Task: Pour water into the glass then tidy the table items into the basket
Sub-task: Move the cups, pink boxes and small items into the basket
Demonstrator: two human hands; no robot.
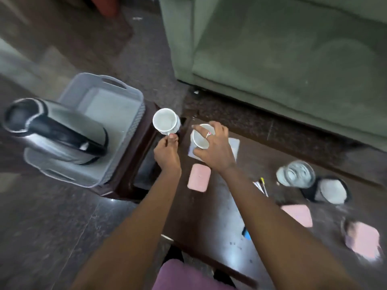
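Observation:
My left hand [166, 150] pinches the handle of a white mug [165, 122], held just right of the grey basket [134, 124]. A steel kettle with a black handle [52, 130] lies inside that basket. My right hand [213, 146] grips a second white mug [199, 139] from above, over a white coaster [234, 146] on the dark table [219, 216]. At the right of the table stands a clear glass [297, 174] holding water.
Pink coasters [199, 177] [297, 214] [363, 239], several pens [261, 186], a blue object [247, 233] and a black kettle base [328, 190] lie on the table. A green sofa [282, 49] stands behind it. The basket sits on a small dark side table [127, 174].

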